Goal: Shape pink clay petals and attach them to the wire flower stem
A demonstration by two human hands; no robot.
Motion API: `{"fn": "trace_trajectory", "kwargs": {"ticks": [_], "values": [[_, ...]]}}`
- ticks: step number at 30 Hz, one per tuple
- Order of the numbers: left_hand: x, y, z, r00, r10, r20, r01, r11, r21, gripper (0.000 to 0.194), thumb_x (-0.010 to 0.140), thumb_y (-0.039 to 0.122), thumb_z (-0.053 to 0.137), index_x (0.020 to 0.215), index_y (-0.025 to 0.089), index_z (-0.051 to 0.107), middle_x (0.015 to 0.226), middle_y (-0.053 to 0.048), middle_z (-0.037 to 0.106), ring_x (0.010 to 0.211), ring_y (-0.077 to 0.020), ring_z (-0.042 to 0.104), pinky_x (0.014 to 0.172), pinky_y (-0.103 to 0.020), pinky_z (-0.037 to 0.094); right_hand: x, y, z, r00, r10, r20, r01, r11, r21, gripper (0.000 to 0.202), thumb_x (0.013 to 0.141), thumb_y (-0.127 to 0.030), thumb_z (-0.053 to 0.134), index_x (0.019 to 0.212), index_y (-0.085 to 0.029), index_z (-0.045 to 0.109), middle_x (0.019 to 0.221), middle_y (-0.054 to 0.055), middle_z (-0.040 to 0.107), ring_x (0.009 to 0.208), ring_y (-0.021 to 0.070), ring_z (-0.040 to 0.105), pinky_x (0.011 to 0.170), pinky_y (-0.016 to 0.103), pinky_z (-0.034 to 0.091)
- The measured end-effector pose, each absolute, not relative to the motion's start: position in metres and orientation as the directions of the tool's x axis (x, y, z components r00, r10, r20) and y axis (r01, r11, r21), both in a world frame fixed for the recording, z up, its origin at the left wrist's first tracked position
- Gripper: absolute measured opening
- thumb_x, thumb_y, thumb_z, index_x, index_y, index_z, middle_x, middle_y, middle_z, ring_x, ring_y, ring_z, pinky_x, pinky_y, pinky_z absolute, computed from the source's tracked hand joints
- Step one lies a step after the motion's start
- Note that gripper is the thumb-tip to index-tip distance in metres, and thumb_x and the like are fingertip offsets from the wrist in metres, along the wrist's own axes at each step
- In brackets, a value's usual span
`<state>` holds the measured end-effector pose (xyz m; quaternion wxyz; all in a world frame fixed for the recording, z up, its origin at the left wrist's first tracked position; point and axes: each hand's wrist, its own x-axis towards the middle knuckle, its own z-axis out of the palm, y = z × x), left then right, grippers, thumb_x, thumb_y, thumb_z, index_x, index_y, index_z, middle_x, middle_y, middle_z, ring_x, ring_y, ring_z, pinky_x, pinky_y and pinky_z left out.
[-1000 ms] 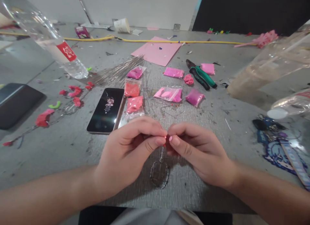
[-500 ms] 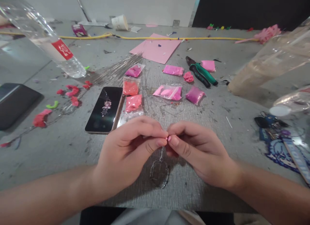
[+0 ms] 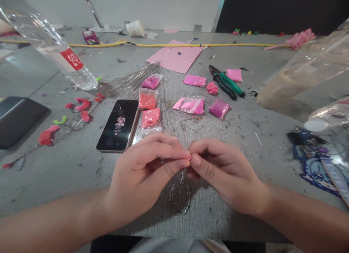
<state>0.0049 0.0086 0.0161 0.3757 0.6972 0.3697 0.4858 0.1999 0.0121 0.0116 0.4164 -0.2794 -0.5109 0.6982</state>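
Pinched the pink piece [image 3: 189, 157] between left hand [image 3: 147, 173] and right hand [image 3: 231, 176], both nearly closed at the tips, above the wire loop [image 3: 180, 198] — needed light, even pressure, without squashing.

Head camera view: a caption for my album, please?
Left hand and right hand pinch close together at a tiny pink bit, a wire loop below.

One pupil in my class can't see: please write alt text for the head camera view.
A person's left hand and right hand meet at a tiny pink piece held between them, with a wire loop just below. Beyond, on a grey table, lie a phone, small pink and red packets and green-handled pliers.
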Motion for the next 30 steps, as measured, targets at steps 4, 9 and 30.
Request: {"fn": "trace_trajectory", "kwargs": {"ticks": [4,9,30], "values": [[0.0037,0.0093,0.0151,0.257,0.882,0.394,0.183,-0.445,0.877,0.018,0.091,0.009,0.073,0.096,0.025,0.077,0.094,0.002,0.071,0.083,-0.0064,0.068,0.07,-0.016,0.056,0.2002,0.0122,0.0114,-0.484,0.875,0.017,-0.246,-0.117,-0.962,0.015,0.102,-0.028,0.065,0.092,-0.017,0.067,0.078,-0.002,0.061,0.072,0.006,0.056,0.062,0.017,0.044],[0.004,0.0114,0.0141,0.252,0.882,0.398,0.202,-0.45,0.87,0.018,0.09,0.009,0.075,0.098,0.025,0.078,0.096,0.001,0.072,0.084,-0.008,0.069,0.072,-0.018,0.057,0.1999,0.0118,0.013,-0.471,0.882,-0.012,-0.235,-0.139,-0.962,0.017,0.102,-0.031,0.065,0.092,-0.018,0.066,0.076,-0.002,0.062,0.071,0.0063,0.057,0.062,0.016,0.045],[0.0088,0.0122,0.0162,0.224,0.89,0.397,0.148,-0.433,0.889,0.016,0.09,0.008,0.075,0.095,0.024,0.075,0.093,0.0,0.074,0.085,-0.0118,0.07,0.075,-0.024,0.059,0.2005,0.0106,0.0121,-0.45,0.892,0.038,-0.185,-0.052,-0.981,0.016,0.101,-0.031,0.065,0.09,-0.019,0.065,0.078,-0.001,0.061,0.071,0.0099,0.057,0.062,0.022,0.046]]}}
